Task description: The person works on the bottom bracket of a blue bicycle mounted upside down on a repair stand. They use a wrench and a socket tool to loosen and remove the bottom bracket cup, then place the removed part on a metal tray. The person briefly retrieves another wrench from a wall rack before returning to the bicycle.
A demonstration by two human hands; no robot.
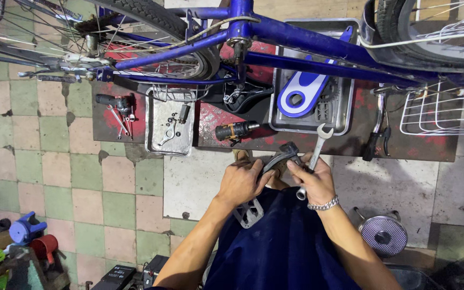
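Both hands meet on a crank arm (280, 158), right hand (313, 181) also pinching a wrench (313, 156).

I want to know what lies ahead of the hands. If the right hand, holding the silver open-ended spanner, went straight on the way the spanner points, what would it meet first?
Probably the rim of the grey metal tray: the right hand aims the silver open-ended spanner up the picture toward it. Depth is unclear, so the blue bicycle frame tube above may come first.

Blue bicycle frame (296, 32), metal tray (170, 145)
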